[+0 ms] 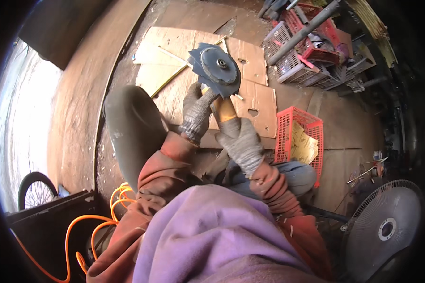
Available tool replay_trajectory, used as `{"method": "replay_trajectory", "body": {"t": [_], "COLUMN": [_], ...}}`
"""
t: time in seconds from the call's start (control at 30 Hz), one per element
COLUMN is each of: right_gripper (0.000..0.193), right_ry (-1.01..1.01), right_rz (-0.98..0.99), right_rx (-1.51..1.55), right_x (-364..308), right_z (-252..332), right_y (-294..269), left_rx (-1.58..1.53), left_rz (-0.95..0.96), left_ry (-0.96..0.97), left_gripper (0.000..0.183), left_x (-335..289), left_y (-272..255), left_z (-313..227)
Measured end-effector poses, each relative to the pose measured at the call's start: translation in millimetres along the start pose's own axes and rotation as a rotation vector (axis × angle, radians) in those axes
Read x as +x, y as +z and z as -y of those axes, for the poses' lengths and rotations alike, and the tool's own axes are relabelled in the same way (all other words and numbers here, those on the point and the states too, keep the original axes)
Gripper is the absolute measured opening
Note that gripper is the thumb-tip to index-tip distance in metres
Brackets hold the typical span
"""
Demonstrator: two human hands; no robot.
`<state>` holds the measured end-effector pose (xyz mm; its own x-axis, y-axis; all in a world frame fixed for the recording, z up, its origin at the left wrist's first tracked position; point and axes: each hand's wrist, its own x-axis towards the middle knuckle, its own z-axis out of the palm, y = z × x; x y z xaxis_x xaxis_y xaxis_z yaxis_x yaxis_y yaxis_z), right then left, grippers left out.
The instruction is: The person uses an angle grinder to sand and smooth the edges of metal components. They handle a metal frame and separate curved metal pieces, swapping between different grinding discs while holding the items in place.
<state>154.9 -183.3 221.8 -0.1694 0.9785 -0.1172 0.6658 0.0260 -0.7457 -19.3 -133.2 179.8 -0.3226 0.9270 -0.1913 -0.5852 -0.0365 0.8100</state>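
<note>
An angle grinder with a yellow body (225, 111) is held up in front of me, its disc side facing me. A frayed, dark blue-grey sanding disc (214, 70) with ragged edges is fixed on it by a centre nut. My right hand (243, 142), in a grey knit glove, wraps round the rear of the grinder's body. Also gloved, my left hand (195, 113) is closed at the grinder's head, just under the disc; the disc hides part of its grip. Behind the tool, flattened cardboard (255, 101) lies on the ground, with a thin, light-coloured angled frame (172, 79) on it.
A red plastic basket (283, 137) with yellowish paper inside stands right of my knee. Stacked crates (279, 52) are at the far right, with a metal pole across them. A fan (387, 207) stands lower right. An orange hose (82, 218) coils at lower left, near a wheel (26, 191).
</note>
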Motion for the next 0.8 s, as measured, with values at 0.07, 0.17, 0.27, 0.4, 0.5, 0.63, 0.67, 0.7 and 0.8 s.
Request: {"method": "replay_trajectory", "body": {"t": [0.07, 0.17, 0.27, 0.4, 0.5, 0.63, 0.67, 0.7, 0.8], "right_gripper": [0.058, 0.070, 0.056, 0.035, 0.039, 0.059, 0.061, 0.063, 0.062], "right_ry": [-0.006, 0.062, -0.003, -0.160, -0.577, -1.170, -1.220, -1.257, -1.267], "right_rz": [-0.047, -0.030, 0.139, 0.226, -0.211, -0.421, -0.334, -0.246, 0.149], "right_rx": [-0.101, -0.157, -0.169, -0.030, -0.137, -0.580, -0.626, -0.656, -0.523], "right_x": [-16.0, -39.5, -50.1, -14.0, 39.1, 96.5, 100.1, 103.4, 102.9], "right_z": [-1.1, -0.6, 0.4, 5.4, 26.4, 48.5, 49.4, 50.4, 47.7], "right_y": [31.7, 53.3, 29.1, -59.3, -90.2, -98.3, -93.9, -88.3, -75.4], "left_rx": [0.246, 0.488, 0.608, 0.852, 1.049, 1.296, 1.393, 1.122, 0.261], "left_rz": [-0.080, -0.225, -0.097, 0.177, 0.371, 0.232, 0.179, 0.262, 0.462], "left_ry": [0.072, 0.122, 0.359, 0.835, 0.984, 0.967, 0.932, 0.860, 0.142], "left_gripper": [0.057, 0.054, 0.052, 0.049, 0.048, 0.065, 0.070, 0.066, 0.052], "left_x": [-2.2, -12.0, -16.5, -6.5, -3.2, -21.3, -26.1, -31.9, -42.2], "left_y": [-10.9, -13.6, -2.8, 26.7, 51.4, 60.2, 56.1, 47.4, 18.7], "left_z": [7.7, 16.2, 11.3, -8.3, -11.1, 17.2, 26.2, 33.4, 44.9]}}
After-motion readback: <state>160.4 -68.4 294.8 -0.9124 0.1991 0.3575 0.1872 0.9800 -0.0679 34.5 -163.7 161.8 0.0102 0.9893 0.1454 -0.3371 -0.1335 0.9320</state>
